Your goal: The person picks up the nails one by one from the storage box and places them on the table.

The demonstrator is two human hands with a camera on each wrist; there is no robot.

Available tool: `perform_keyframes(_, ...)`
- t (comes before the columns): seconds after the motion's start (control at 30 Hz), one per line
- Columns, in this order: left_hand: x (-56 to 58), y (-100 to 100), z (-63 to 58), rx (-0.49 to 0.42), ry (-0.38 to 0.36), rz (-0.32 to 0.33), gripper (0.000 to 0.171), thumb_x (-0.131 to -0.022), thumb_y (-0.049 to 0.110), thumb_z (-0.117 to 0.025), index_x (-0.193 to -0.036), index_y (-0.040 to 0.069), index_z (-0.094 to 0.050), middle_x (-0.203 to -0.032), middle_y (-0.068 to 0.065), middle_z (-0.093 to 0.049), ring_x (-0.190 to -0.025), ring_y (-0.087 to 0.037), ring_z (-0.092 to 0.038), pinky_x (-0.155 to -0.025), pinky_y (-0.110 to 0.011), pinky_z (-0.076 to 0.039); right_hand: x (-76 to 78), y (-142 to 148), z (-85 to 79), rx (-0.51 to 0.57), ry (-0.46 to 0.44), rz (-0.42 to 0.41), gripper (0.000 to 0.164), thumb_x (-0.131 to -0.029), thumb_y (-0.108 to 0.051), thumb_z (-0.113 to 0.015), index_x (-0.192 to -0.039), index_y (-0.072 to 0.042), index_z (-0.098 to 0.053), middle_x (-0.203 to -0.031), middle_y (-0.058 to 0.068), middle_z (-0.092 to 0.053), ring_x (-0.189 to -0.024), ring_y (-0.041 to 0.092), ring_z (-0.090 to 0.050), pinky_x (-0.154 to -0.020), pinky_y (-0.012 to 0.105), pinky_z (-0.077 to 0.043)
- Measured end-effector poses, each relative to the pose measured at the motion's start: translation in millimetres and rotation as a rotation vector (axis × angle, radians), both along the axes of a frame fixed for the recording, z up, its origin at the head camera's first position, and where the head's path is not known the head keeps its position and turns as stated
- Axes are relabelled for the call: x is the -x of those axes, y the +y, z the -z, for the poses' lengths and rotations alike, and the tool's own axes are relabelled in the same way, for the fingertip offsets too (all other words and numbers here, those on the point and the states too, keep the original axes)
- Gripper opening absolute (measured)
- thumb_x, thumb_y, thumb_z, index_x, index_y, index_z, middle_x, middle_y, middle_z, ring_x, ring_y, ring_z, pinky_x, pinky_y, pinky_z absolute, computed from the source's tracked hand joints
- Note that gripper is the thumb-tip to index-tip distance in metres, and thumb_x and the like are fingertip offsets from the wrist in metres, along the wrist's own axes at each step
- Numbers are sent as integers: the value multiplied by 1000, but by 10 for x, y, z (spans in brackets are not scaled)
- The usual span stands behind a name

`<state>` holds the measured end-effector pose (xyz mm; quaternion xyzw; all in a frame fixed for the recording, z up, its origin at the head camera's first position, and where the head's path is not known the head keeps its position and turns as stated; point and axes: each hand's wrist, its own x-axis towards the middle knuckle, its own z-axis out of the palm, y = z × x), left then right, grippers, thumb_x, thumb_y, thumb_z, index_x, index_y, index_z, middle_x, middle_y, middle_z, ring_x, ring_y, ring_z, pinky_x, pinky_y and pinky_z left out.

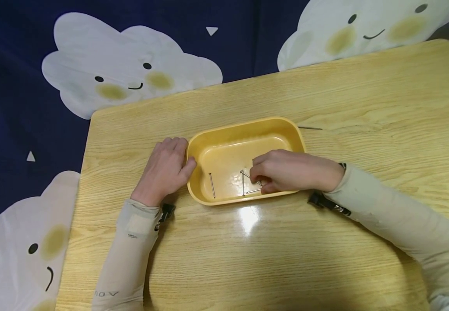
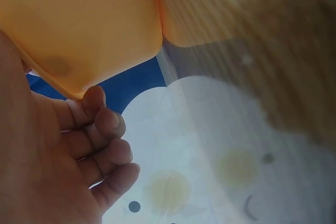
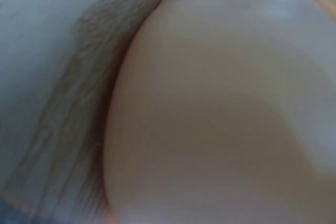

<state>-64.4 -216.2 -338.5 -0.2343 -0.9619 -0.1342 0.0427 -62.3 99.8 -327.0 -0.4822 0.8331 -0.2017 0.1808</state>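
A yellow plastic tub (image 1: 228, 162) stands on the table, with several steel nails lying on its floor near the front wall. My left hand (image 1: 166, 168) grips its left end, thumb over the rim and fingers against the outside; the left wrist view shows the fingers (image 2: 113, 124) bent at the tub's wall (image 2: 105, 19). Inside the tub, my right hand (image 1: 286, 168) reaches down with curled fingers among the nails at the right. One upright-lying nail (image 1: 243, 183) is beside its fingertips; I cannot tell whether they pinch one. Another nail (image 1: 212, 185) lies apart, further left.
One more thin metal nail (image 1: 311, 128) lies on the wooden table (image 1: 267, 259) outside the tub's right end. Behind the table hangs a dark blue cloth (image 1: 244, 39) with white clouds. The tub's pale wall (image 3: 210, 103) fills most of the right wrist view.
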Motion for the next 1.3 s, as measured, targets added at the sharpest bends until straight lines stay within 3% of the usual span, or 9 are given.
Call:
perform_keyframes(0.5,2,-2,5,0,-1,9,24,-92,29,-45,-83,7,-48,-72,-7,-44,-70,-29,-43,-71,-38,-35,-2,-3,11,-43,-20,24,17,-87,-17,-81,-84,-18,-64,-77,-6,-56,-70,5,-50,-66,23,-44)
perform_keyframes(1.3,7,-11,7,2,-18,1,25,-93,29,-45,-85,6,-49,-73,-7,-44,-71,-29,-43,-72,-39,-37,19,5,29,9,-11,9,18,-87,-4,-73,-78,-18,-66,-73,-8,-56,-68,4,-50,-65,22,-45)
